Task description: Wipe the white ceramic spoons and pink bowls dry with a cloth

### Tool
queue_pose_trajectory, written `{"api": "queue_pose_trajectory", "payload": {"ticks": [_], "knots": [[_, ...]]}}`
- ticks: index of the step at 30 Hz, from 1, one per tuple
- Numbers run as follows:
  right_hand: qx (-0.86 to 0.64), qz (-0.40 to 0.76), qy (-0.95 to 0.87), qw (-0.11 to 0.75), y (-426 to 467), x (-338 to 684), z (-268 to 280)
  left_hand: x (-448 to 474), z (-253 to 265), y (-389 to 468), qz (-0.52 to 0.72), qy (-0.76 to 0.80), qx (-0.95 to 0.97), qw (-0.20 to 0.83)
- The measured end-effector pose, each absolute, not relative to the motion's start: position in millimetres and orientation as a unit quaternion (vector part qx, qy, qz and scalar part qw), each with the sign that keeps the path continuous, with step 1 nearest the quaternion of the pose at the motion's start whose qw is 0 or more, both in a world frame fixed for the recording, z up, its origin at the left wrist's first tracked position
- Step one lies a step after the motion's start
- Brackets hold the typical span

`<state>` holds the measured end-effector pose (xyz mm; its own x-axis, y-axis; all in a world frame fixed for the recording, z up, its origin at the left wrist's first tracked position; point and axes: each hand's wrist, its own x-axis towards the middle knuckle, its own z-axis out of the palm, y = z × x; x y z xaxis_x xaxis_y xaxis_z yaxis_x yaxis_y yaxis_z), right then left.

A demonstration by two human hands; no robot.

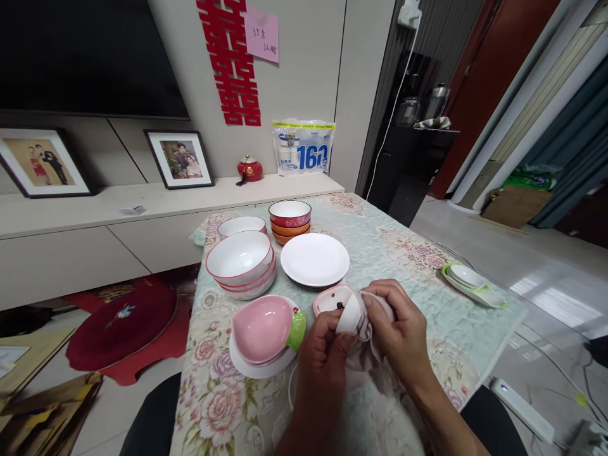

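My left hand [327,361] grips a small white dish [350,312], which is tilted up so that much of its shape is hidden by my fingers. A greyish-pink cloth [365,362] is bunched in my right hand [399,326] and pressed against the dish's edge. Just behind them lies a pink-rimmed dish [327,302] with a small dark and red pattern. Left of my hands, a pink fruit-shaped bowl [263,328] with a green leaf rests on a white plate [242,369]. Stacked white plates [314,258] stand farther back.
Red-rimmed white bowls [240,256] and red and orange bowls [289,221] are stacked at the back left of the floral tablecloth [223,405]. Small green-edged dishes [468,278] sit near the right edge. A white power strip [522,408] lies on the floor.
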<state>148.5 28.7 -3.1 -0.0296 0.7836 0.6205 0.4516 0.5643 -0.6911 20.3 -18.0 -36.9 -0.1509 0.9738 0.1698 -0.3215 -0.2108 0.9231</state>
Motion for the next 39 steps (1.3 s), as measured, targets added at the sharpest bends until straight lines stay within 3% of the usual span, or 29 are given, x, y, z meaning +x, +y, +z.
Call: {"api": "queue_pose_trajectory", "payload": {"ticks": [3, 6, 10, 14, 21, 25, 32, 39], "knots": [[-0.362, 0.099, -0.765, 0.523, 20, 144, 3, 19, -38, -18, 0.645, 0.365, 0.441, 0.506], [-0.36, 0.12, -0.756, 0.533, 23, 147, 2, 18, -36, -18, 0.644, 0.363, 0.439, 0.511], [-0.409, 0.315, -0.65, 0.558, 39, 155, -9, 20, -34, -18, 0.661, 0.343, 0.388, 0.542], [-0.387, 0.576, -0.51, 0.508, 48, 158, -17, 23, -32, -16, 0.677, 0.297, 0.319, 0.594], [-0.369, 0.647, -0.442, 0.499, 44, 173, -12, 21, -22, -18, 0.644, 0.307, 0.312, 0.628], [-0.375, 0.556, -0.559, 0.487, 47, 174, -13, 19, -27, -18, 0.629, 0.315, 0.328, 0.631], [-0.397, 0.121, -0.731, 0.542, 29, 152, -1, 17, -32, -17, 0.64, 0.379, 0.402, 0.533], [-0.339, 0.058, -0.785, 0.515, 24, 146, 0, 17, -28, -16, 0.649, 0.387, 0.407, 0.513]]}}
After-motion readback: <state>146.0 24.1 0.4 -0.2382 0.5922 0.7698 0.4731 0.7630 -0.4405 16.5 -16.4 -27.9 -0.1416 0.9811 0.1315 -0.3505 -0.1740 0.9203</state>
